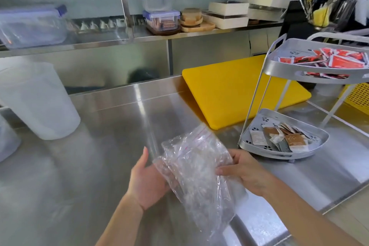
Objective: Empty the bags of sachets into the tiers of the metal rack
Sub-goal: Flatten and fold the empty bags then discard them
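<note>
Both hands, left hand [146, 181] and right hand [247, 173], fingers grasping a crumpled, seemingly empty zip bag [194, 170] above the worktop [99, 146], should flatten it clear of the filled metal rack [279, 138]

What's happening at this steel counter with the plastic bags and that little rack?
A person holds crumpled clear zip bags in both hands, left hand beneath, right hand on the side. The bags look empty. Beside them on the steel counter stands a two-tier metal rack: red sachets fill the upper tier, brown and white sachets the lower one.
</note>
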`<move>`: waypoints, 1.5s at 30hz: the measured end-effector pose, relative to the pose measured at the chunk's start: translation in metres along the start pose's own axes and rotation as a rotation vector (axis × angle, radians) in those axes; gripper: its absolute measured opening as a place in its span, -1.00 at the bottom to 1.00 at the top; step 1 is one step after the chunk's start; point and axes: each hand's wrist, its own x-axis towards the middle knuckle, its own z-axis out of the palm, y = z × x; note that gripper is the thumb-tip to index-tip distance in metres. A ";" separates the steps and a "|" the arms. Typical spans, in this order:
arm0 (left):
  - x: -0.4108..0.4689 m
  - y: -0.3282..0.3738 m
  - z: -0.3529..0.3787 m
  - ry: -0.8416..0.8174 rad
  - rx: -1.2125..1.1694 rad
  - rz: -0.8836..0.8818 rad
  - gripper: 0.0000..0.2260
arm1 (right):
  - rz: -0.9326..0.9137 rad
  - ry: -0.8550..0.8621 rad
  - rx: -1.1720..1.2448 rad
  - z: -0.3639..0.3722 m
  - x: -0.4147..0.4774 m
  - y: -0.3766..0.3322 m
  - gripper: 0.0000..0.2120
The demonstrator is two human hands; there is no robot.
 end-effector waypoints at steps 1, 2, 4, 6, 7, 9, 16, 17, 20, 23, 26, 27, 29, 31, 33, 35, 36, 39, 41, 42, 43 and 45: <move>0.002 -0.012 0.001 0.031 -0.028 -0.040 -0.28 | 0.009 0.002 0.040 0.000 -0.001 0.002 -0.31; 0.004 -0.022 0.005 0.076 -0.051 -0.075 -0.32 | 0.017 -0.001 0.080 0.002 -0.002 0.003 -0.28; 0.008 -0.038 0.014 0.114 -0.112 -0.121 -0.38 | 0.022 0.009 0.160 0.008 -0.006 0.004 -0.41; 0.010 -0.047 0.029 0.146 -0.097 -0.120 -0.41 | 0.039 0.044 0.190 0.016 -0.011 0.004 -0.64; 0.011 -0.048 0.033 0.174 -0.091 -0.117 -0.40 | 0.045 0.089 0.166 0.019 -0.014 0.002 -0.72; 0.009 -0.045 0.034 0.193 -0.086 -0.078 -0.27 | 0.062 0.225 0.106 0.020 -0.018 0.003 -0.77; 0.008 -0.055 0.057 0.020 0.472 -0.078 0.03 | 0.050 0.602 -0.115 0.017 -0.026 0.018 -0.85; 0.012 -0.061 0.057 0.022 0.560 -0.073 0.09 | 0.038 0.633 -0.178 0.016 -0.026 0.020 -0.87; 0.021 -0.074 0.066 0.164 0.782 -0.027 0.25 | 0.026 0.714 -0.321 0.014 -0.029 0.020 -0.89; 0.032 -0.082 0.079 0.366 0.844 0.110 0.17 | -0.016 0.701 -0.305 0.013 -0.034 0.015 -0.82; 0.042 -0.074 0.077 0.541 0.628 0.116 -0.24 | -0.023 0.625 -0.090 0.001 -0.045 0.007 -0.82; 0.046 -0.071 0.074 0.525 0.488 0.083 -0.48 | -0.010 0.575 0.014 -0.006 -0.050 0.005 -0.82; 0.045 -0.065 0.076 0.451 0.352 -0.010 -0.96 | 0.012 0.443 0.182 -0.020 -0.061 0.003 -0.82; 0.045 -0.068 0.080 0.354 0.425 -0.073 -0.95 | 0.018 0.353 0.245 -0.032 -0.070 0.003 -0.81; 0.046 -0.072 0.090 0.282 0.524 -0.042 -0.92 | 0.029 0.298 0.321 -0.043 -0.078 0.003 -0.77; 0.051 -0.077 0.095 0.190 0.504 0.002 -0.74 | 0.018 0.200 0.460 -0.056 -0.084 0.007 -0.68; 0.053 -0.079 0.097 0.158 0.515 0.023 -0.67 | 0.018 0.154 0.525 -0.062 -0.086 0.012 -0.60; 0.060 -0.090 0.104 0.155 0.582 0.064 -0.62 | 0.048 0.118 0.604 -0.081 -0.096 0.029 -0.64; 0.065 -0.104 0.110 0.192 0.585 0.062 -0.63 | 0.068 0.139 0.561 -0.089 -0.106 0.033 -0.84; 0.067 -0.111 0.113 0.192 0.588 0.062 -0.64 | 0.069 0.153 0.569 -0.093 -0.111 0.035 -0.86; 0.070 -0.118 0.117 0.163 0.605 0.071 -0.68 | 0.068 0.158 0.576 -0.098 -0.117 0.036 -0.84; 0.073 -0.131 0.126 0.065 0.699 0.127 -0.76 | 0.041 0.131 0.580 -0.111 -0.126 0.045 -0.87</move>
